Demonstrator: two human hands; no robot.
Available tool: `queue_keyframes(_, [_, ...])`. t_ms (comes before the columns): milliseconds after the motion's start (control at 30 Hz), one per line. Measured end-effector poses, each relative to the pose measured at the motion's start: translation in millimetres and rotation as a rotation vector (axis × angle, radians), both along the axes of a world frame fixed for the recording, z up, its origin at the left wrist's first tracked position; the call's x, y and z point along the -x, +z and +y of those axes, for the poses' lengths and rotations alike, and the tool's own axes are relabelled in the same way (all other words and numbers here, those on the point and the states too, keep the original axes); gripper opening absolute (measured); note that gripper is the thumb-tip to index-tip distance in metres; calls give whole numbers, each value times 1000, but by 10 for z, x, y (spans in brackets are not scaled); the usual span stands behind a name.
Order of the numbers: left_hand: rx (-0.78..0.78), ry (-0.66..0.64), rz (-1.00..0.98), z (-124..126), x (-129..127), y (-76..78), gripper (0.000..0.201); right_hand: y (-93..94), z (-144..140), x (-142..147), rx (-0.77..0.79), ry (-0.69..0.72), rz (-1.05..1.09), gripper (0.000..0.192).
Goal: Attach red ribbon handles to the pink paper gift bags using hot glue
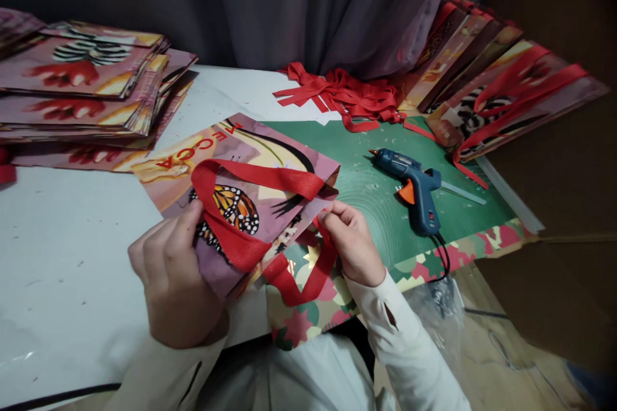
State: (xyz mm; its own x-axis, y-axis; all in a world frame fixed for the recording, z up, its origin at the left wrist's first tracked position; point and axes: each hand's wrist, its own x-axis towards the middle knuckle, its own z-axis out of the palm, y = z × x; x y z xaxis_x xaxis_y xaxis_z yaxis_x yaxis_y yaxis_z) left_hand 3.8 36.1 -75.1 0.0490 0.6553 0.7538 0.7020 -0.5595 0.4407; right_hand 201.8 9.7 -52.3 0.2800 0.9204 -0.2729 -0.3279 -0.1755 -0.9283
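A person sits at a white table [62, 257], seen from above, holding a flat paper bag [241, 192] printed with a butterfly. The bag lies at the table's near edge, partly over a green mat [366, 186]. The left hand [176, 276] is closed on the bag's near corner, thumb on top, pinning one red ribbon handle [231, 231] against the paper. The right hand [354, 244] pinches the bag's open edge, where a second ribbon loop hangs below.

The bag looks light, thin and stiff enough to crease; it probably tears if pulled hard. The ribbon looks soft and limp. The folded edges and corners seem the safest places to grip.

A blue glue gun [414, 186] lies on the mat, right of the bag. Loose red ribbons [342, 96] are heaped behind. Stacks of flat bags [81, 90] sit at far left, and bags with handles [501, 90] at far right.
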Motion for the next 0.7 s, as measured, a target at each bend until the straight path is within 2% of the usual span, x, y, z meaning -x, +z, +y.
queue_keyframes(100, [-87,34,136,9,0,10,54,-5,12,43,42,-30,-4,11])
queue_keyframes(300, [-59,13,220,0,6,77,61,15,43,95,104,-70,-97,13])
queue_keyframes(433, [-51,16,229,-11,27,74,61,25,54,93,136,-59,-164,13])
queue_keyframes(500, [-22,23,243,-13,34,67,61,17,59,89,134,-37,-154,13])
queue_keyframes(700, [-79,-10,216,14,28,51,58,28,64,74,115,13,-98,14])
